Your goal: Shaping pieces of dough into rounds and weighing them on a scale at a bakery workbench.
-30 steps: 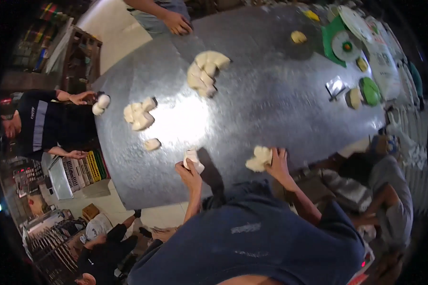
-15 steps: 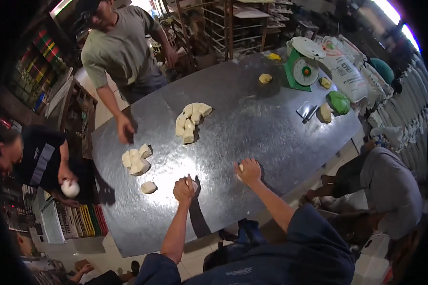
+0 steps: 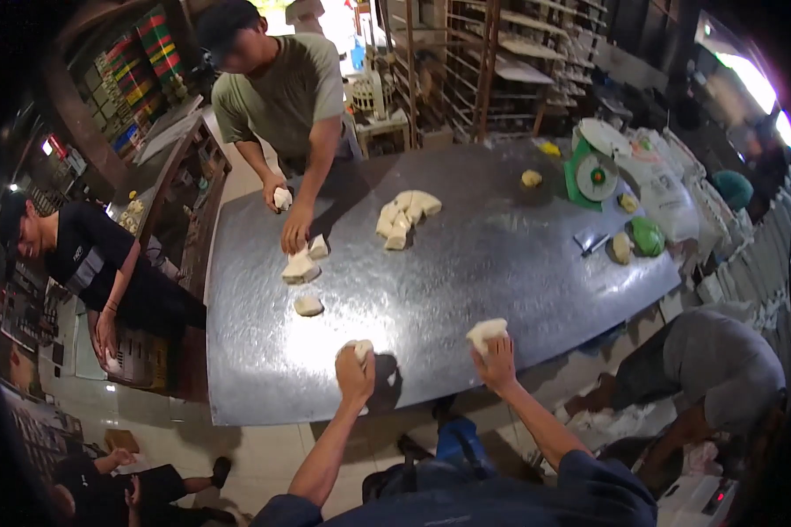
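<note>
Near the front edge of the metal table (image 3: 518,263), my left hand (image 3: 355,376) is closed round a white dough piece (image 3: 362,346), largely hiding it. Farther right, my right hand (image 3: 497,362) grips another dough piece (image 3: 487,331) from its near side, fingers against it. A single dough lump (image 3: 308,306) lies beyond my left hand. Behind it is a small group of dough pieces (image 3: 301,270), touched by the hand (image 3: 297,230) of a person across the table. A curved cluster of cut dough (image 3: 406,211) lies farther back, toward the middle.
The person across (image 3: 277,97) holds dough (image 3: 282,198). Another person (image 3: 88,255) stands left; a bent person (image 3: 712,369) is at right. A green scale (image 3: 583,176), metal tool (image 3: 592,246), green bundle (image 3: 647,235) and sacks (image 3: 668,198) occupy the right end. Racks (image 3: 492,61) stand behind.
The view has tilted up. My hands pressed over their dough half a second ago; more of it shows now. The person across has reached down to the left dough group and picked up a piece.
</note>
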Tool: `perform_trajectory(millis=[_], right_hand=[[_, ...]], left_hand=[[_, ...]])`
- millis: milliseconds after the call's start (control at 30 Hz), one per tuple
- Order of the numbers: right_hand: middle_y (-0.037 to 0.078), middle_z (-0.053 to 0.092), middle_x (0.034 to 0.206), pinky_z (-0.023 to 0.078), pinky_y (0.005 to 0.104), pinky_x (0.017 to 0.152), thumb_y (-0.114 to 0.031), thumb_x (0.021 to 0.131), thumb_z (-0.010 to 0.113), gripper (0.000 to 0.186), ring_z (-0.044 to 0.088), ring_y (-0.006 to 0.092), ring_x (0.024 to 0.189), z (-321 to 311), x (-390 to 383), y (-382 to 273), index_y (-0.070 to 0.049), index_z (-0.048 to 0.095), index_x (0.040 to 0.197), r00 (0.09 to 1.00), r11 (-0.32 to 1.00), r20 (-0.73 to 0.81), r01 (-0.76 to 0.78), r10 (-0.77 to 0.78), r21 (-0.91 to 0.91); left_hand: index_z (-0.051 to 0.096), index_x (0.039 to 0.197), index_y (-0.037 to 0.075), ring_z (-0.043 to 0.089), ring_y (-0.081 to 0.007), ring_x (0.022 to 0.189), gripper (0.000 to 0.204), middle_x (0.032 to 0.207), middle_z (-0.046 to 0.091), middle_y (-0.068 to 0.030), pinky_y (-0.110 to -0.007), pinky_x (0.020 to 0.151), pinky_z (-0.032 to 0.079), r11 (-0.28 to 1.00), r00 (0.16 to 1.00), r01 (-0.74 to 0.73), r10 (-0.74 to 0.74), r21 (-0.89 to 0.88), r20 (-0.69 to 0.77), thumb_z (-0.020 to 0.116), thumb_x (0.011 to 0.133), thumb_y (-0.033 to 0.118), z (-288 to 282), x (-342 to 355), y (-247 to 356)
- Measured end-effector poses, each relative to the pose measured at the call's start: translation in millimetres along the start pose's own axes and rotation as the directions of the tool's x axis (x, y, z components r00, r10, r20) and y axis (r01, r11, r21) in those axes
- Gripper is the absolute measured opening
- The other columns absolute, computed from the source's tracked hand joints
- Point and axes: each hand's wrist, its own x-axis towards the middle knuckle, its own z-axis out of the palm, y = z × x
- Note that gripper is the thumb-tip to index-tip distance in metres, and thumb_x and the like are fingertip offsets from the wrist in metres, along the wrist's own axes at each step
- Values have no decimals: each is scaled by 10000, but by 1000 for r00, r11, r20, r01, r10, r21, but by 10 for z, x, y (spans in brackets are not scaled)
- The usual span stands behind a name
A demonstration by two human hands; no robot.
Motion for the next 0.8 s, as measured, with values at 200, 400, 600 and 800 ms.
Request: perform_trajectory(millis=[200,400,600,800], right_hand=[[254,461,1119,392,538,875,-358,867,620,484,465,447,1029,-31,-20,481,-25,472,1186,780,831,449,-541,437,132],[180,535,989,464,472,733,-384,887,550,392,531,381,915,434,221,715,-20,605,1019,865,938,365,-303,345,-168],[141,626,822,466,461,714,-381,895,568,332,593,360,760,564,336,459,-59,646,879,840,813,-57,-538,540,-224],[200,624,955,429,478,734,-346,892,594,321,579,392,881,228,-315,-226,-29,635,914,794,824,333,-561,508,82]], left_hand=[[497,1215,20,532,-445,884,510,995,534,-240,-502,722,466,904,930,306,-350,297,109,530,915,432,-215,-8,-72],[656,972,66,553,-397,839,348,882,583,-190,-480,745,467,893,945,89,-216,441,247,570,880,391,162,348,-214],[661,741,59,600,-375,722,427,744,629,-195,-468,661,468,882,946,311,-322,353,-31,568,873,454,359,559,-433],[648,820,38,576,-403,765,291,800,605,-208,-461,711,440,985,978,160,-167,62,126,661,831,328,12,-542,65]])
